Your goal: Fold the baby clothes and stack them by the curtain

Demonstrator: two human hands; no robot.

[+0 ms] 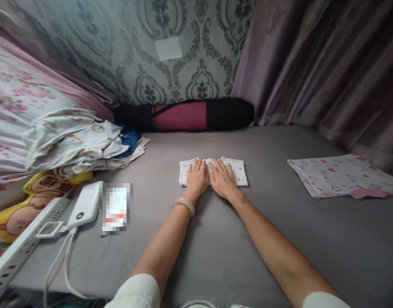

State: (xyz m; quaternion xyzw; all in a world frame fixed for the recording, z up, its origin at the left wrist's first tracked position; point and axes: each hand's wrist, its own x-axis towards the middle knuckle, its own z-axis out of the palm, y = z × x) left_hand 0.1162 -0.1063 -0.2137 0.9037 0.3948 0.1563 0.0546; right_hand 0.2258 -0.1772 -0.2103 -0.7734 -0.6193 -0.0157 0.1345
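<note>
A small folded white cloth [239,172] with a fine coloured print lies on the grey sheet [158,248] in front of me. My left hand [197,177] rests flat on its left half, fingers stretched out. On the right half, my right hand [221,177] is pressed flat too, fingers slightly spread. The two hands are close together near the cloth's middle and cover much of it. A pale bangle [186,206] circles my left wrist.
To the right lies a folded white cloth with pink print [337,173]. Piled clothes [77,137] sit at the left, above a power strip [26,239], a white power bank [85,204] with cables and a blurred packet [116,208]. A black and red long bag [183,115] lies along the wall.
</note>
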